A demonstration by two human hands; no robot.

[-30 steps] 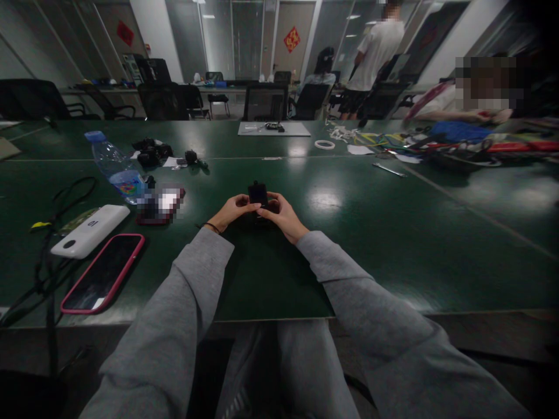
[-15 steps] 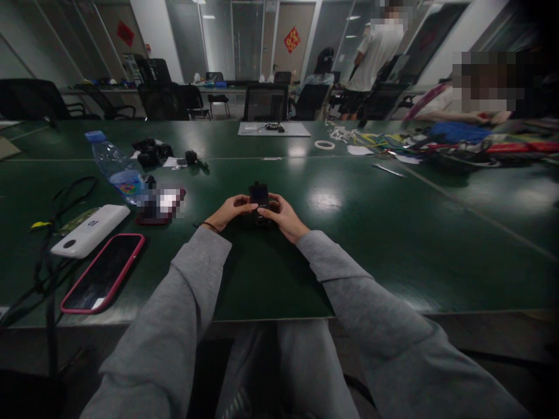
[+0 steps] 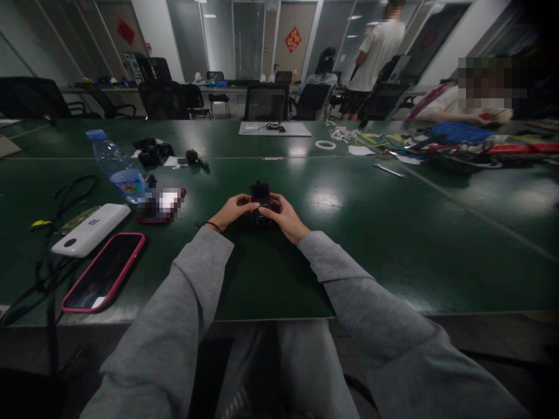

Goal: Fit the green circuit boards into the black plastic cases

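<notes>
A small black device (image 3: 261,194) with a dark screen stands on the green table (image 3: 375,244), in front of me near the middle. My left hand (image 3: 233,210) holds it from the left, its thumb on the front. From the right my right hand (image 3: 286,216) grips the same device, the thumb on its front close to the other thumb. The fingers behind the device are partly hidden. Its lower part sits between and just below the two thumbs.
To the left are a pink-cased phone (image 3: 105,272), a white power bank (image 3: 91,230), a second phone (image 3: 161,205), a water bottle (image 3: 117,169) and black straps. Farther off lie a tape roll (image 3: 325,145), a wrench (image 3: 390,170) and tangled cables (image 3: 471,148). Several people are beyond.
</notes>
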